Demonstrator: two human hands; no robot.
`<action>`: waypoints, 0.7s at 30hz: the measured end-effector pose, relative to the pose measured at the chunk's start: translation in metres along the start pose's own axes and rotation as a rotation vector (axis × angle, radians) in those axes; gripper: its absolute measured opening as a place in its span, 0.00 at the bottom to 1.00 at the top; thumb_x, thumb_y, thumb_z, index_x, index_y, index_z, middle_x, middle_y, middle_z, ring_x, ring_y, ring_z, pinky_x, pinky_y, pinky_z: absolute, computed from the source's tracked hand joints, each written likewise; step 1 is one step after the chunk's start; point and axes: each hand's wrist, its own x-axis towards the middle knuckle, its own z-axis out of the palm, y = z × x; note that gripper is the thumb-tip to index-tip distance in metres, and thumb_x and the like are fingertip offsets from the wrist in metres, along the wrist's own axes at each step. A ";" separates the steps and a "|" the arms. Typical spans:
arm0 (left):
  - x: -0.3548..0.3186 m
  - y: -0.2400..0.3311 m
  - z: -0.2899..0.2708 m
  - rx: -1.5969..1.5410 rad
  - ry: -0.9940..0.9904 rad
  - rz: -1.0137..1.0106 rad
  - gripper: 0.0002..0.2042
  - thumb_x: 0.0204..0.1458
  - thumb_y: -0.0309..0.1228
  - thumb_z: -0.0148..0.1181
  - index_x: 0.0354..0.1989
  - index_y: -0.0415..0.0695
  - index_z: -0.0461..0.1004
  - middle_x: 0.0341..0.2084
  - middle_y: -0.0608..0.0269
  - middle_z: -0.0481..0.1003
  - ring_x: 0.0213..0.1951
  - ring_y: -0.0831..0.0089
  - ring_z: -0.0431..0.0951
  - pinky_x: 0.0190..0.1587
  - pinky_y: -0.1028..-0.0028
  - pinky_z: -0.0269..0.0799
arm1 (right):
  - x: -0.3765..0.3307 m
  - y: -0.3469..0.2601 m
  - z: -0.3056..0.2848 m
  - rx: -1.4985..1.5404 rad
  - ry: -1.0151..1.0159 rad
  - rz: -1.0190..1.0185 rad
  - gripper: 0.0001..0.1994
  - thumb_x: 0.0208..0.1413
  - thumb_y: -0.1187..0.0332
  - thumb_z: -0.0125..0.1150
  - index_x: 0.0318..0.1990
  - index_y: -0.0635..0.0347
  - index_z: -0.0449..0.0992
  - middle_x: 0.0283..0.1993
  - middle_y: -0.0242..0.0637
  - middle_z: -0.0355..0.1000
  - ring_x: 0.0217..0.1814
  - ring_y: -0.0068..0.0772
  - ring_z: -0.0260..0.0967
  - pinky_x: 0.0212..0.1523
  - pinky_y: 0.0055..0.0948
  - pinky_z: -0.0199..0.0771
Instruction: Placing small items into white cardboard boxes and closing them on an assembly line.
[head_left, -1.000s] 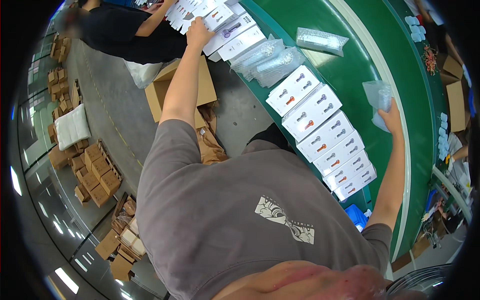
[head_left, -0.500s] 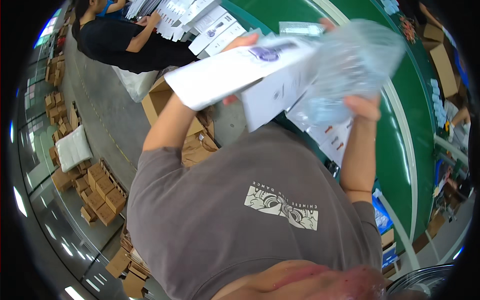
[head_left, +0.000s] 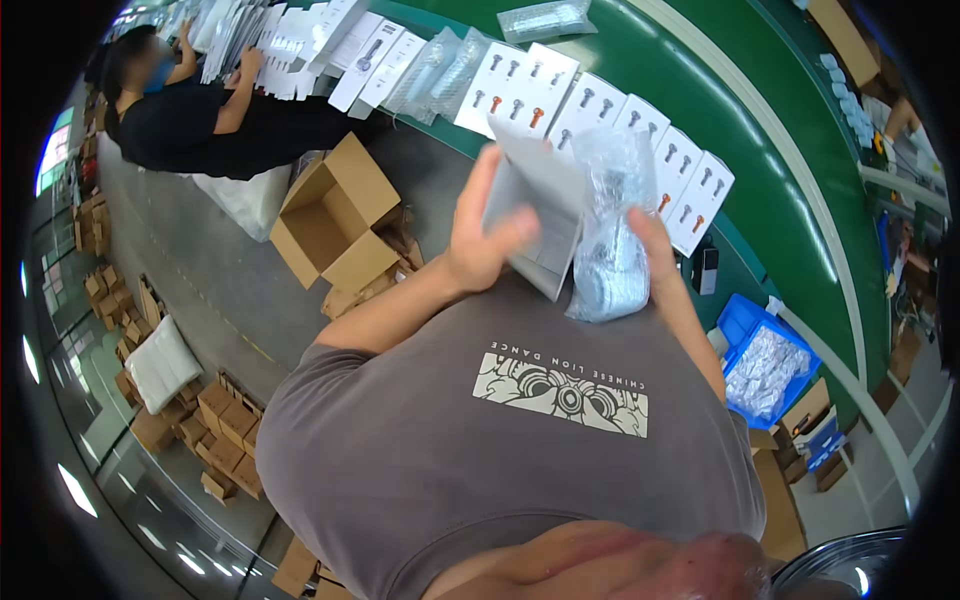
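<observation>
Close to my chest, my left hand grips a white carton by its side, thumb across its near edge. The carton is tilted, and its plain inner faces show. My right hand is closed on a bubble-wrapped bundle, held upright right beside the carton. What the wrap encloses is too blurred to name. Beyond my hands, a row of white printed boxes lies along the green table's near edge. More bubble-wrapped pieces lie to the left of that row.
An open brown cardboard box stands on the floor to the left. A co-worker handles flat white cartons at the far left. On the right are a blue bin of wrapped pieces and a curved metal rail.
The carton and bundle have come down toward my chest. The carton has turned from its printed side to its inner faces. The row of boxes on the table is now uncovered.
</observation>
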 end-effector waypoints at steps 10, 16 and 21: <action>0.020 -0.037 0.066 0.647 -0.160 -0.015 0.22 0.64 0.40 0.43 0.58 0.35 0.67 0.41 0.46 0.78 0.45 0.55 0.78 0.49 0.67 0.69 | -0.086 -0.145 0.065 -0.093 -0.009 -0.752 0.30 0.59 0.54 0.59 0.58 0.70 0.62 0.43 0.42 0.71 0.44 0.33 0.72 0.43 0.28 0.74; 0.003 -0.073 0.079 0.624 -0.213 0.167 0.21 0.64 0.41 0.43 0.49 0.34 0.74 0.34 0.43 0.78 0.38 0.50 0.78 0.43 0.64 0.71 | -0.063 -0.138 0.009 -0.720 0.358 -1.066 0.26 0.56 0.65 0.66 0.58 0.64 0.62 0.45 0.40 0.72 0.45 0.28 0.73 0.45 0.26 0.75; -0.005 -0.084 0.106 0.530 0.031 0.178 0.21 0.62 0.42 0.46 0.47 0.34 0.74 0.34 0.43 0.79 0.39 0.51 0.79 0.44 0.65 0.72 | -0.102 -0.123 -0.015 -0.975 0.257 -1.095 0.28 0.48 0.73 0.74 0.54 0.61 0.65 0.44 0.38 0.72 0.44 0.24 0.71 0.44 0.26 0.74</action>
